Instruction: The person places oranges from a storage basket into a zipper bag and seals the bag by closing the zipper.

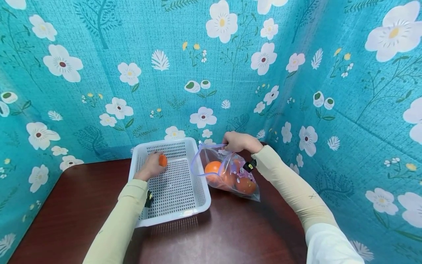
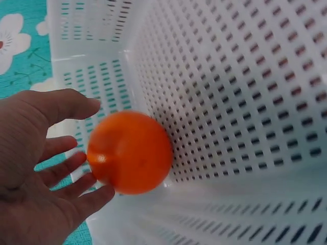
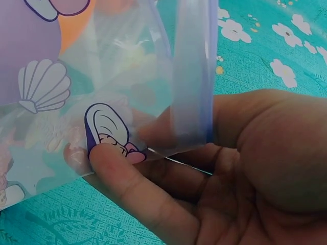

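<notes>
Inside the white plastic basket, toward its far left corner, my left hand is at a smooth round orange. In the left wrist view its fingers are spread, with the fingertips right at the orange's near side and the thumb apart above it. My right hand pinches the upper edge of a clear zip bag between thumb and fingers. The bag has a purple rim and printed shells, and its mouth gapes toward the basket. Several oranges lie in the bag.
Basket and bag stand side by side on a dark reddish-brown table. A turquoise flowered cloth hangs behind the table and along its right side. The basket's walls rise around my left hand.
</notes>
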Tool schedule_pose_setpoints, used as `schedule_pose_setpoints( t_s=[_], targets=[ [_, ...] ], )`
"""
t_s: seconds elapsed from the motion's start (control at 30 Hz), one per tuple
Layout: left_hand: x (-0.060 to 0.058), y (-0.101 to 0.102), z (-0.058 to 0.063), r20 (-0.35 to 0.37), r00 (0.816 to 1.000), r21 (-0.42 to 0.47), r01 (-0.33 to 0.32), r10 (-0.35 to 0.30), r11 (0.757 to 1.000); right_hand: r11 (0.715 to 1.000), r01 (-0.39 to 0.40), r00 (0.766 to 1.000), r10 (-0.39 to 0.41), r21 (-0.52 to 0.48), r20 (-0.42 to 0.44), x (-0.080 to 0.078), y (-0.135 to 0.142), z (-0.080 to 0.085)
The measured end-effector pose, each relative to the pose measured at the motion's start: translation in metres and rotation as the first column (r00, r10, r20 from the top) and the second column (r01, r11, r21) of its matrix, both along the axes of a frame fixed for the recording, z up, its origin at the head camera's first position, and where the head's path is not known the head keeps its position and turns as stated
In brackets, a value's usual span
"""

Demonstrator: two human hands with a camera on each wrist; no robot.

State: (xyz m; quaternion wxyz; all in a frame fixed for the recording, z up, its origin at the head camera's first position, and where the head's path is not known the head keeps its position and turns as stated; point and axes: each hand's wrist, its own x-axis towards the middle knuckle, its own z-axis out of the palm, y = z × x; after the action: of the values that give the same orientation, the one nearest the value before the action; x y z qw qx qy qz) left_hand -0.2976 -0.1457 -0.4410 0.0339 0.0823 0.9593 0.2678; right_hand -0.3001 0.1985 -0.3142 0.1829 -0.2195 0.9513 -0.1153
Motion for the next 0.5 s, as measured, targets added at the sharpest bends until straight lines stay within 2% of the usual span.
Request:
schedule_pose_setpoints(
  t_s=[0.27, 0.5],
  targets=[
    [-0.002, -0.011, 0.002, -0.079, 0.995, -0.079, 0.048, -0.054, 0.996, 1.0, 0.006, 1.0, -0.006, 0.001, 0.012, -0.001, -0.001, -0.001],
    [-0.006, -0.019, -0.002, -0.063, 0.998, -0.043, 0.014, -0.016, 0.999, 1.0, 0.016, 1.0, -0.016, -0.003, 0.008, 0.002, -0.001, -0.001]
  ],
)
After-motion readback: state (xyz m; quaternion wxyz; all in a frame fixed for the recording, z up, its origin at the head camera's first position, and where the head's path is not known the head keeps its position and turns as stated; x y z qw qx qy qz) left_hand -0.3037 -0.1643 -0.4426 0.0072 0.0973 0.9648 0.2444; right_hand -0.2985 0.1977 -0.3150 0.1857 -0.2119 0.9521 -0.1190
